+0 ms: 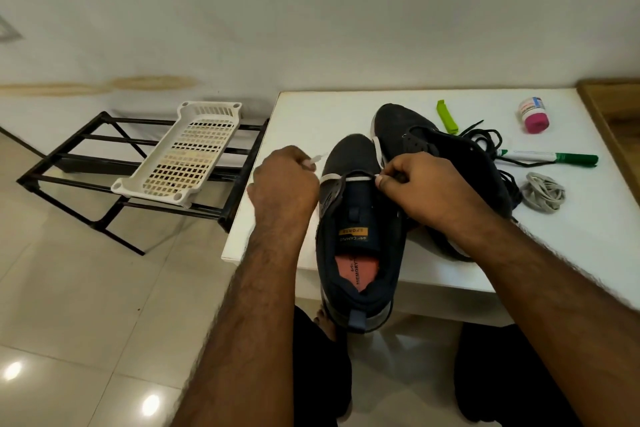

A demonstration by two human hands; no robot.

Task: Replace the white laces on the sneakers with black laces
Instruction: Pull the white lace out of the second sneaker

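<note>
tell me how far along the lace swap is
Done: the far sneaker shows no lace, and a pulled white lace lies bundled. In hand: left hand and right hand hold the near sneaker's last white lace. Left: threading the black laces into both.

matt dark cloth sneakers (356,218) on a smooth white table (311,114), glossy floor tiles (69,288), perforated plastic tray (183,152)

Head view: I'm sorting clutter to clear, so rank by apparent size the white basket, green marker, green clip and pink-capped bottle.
1. white basket
2. green marker
3. green clip and pink-capped bottle: look alike, so unranked.
</note>
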